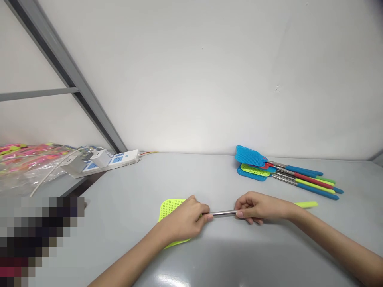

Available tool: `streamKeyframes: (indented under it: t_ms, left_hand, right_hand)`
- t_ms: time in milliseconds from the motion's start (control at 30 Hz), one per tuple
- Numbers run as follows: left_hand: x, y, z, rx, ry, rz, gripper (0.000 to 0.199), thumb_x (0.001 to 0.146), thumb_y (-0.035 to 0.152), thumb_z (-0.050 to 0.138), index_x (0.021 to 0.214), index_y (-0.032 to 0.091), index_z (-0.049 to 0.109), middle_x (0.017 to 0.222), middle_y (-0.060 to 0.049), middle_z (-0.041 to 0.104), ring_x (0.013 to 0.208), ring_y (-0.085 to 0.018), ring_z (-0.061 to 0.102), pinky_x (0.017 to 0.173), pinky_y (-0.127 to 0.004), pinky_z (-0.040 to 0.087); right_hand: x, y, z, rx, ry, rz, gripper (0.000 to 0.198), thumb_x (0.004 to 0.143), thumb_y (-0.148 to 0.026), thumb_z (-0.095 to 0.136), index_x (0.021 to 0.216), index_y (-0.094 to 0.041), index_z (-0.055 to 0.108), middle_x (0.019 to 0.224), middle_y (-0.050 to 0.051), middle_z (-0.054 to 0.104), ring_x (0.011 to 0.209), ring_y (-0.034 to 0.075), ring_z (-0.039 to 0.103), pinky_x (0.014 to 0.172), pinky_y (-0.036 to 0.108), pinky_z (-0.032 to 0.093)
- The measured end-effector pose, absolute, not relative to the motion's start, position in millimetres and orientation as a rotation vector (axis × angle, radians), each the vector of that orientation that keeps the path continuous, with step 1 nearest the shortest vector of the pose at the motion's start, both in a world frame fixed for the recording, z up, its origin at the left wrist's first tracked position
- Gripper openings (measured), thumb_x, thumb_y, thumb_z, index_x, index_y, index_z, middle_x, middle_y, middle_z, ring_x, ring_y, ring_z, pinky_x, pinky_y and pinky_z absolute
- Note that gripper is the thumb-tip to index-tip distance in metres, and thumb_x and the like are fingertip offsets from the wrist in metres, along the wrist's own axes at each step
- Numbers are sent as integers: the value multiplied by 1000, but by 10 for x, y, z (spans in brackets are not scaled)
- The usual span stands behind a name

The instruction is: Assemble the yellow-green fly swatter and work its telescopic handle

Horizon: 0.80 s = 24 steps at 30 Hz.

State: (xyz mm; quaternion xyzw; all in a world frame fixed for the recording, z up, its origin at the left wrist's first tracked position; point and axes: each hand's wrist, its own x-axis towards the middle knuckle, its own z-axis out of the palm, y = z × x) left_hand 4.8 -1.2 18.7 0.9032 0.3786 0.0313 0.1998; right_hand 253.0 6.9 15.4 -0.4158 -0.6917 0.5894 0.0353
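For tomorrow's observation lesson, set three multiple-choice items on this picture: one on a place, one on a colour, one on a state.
1. Where does the pile of swatters lie?
A. at the far right of the table, by the wall
B. under the left hand
C. on the power strip

2. What colour is the swatter head under the left hand?
A. red
B. yellow-green
C. black

3. How is the metal rod held?
A. lying untouched
B. by one hand
C. by both hands

Answers: 1 A, the pile lies near the back wall on the right. 2 B, the mesh is yellow-green. 3 C, the left hand and the right hand each grip an end.
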Motion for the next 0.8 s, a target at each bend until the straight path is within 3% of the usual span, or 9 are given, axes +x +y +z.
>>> streamKeyframes:
  t_ms: [133,433,800]
  left_hand:
    - [22,-13,181,2379,1083,95,31,88,31,33,66,20,52,60,0,52,83,-18,46,62,-24,34]
    - [33,-12,134,2433,1064,79,26,87,31,33,70,19,49,62,0,50,78,-18,45,60,-25,31]
    - [38,-22,140,2478,1022,107,27,88,31,34,66,18,46,59,0,48,73,-17,45,59,-25,31]
  right_hand:
    - [2490,53,154,-1308,-2140,1734,29,78,-43,49,77,-15,56,58,-3,51,46,5,39,43,17,29]
    - [2514,58,126,-1351,-2115,1785,30,75,-44,53,78,-14,57,59,-2,53,47,5,40,42,16,29]
    - [2539,65,116,-1253,-2026,1952,24,68,-34,63,80,-14,59,58,-3,51,49,7,48,49,19,40]
